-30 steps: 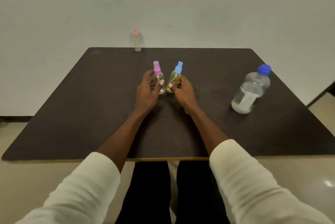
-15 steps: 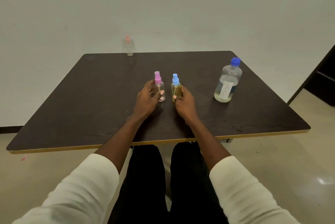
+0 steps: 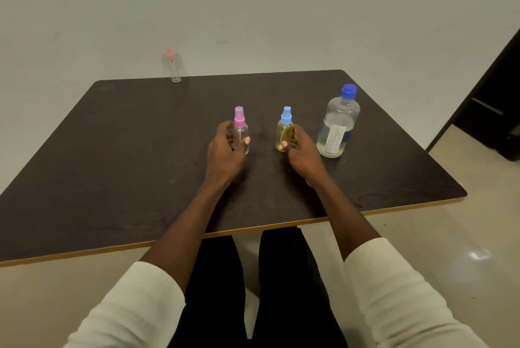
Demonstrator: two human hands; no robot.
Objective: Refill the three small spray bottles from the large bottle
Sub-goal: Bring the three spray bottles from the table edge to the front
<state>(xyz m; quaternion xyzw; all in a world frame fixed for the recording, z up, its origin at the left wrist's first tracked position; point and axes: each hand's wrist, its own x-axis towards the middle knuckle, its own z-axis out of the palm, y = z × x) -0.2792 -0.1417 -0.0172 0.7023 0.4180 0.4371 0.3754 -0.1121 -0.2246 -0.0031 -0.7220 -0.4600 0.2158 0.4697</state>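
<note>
Setup step: both hands on small bottles, nothing uncapped yet.

L hand (image 3: 225, 148) curled round pink-top spray bottle (image 3: 241, 129); R hand (image 3: 302, 148) curled round blue-top spray bottle (image 3: 284, 133), both upright mid table (image 3: 112, 150). Third small bottle (image 3: 174, 66) at far edge, well apart. Large bottle (image 3: 337, 122) just beside R hand, cap on. Next, prob: unscrew a sprayer, then uncap lg bottle. Plenty of bare room left & front; right edge near lg bottle.
</note>
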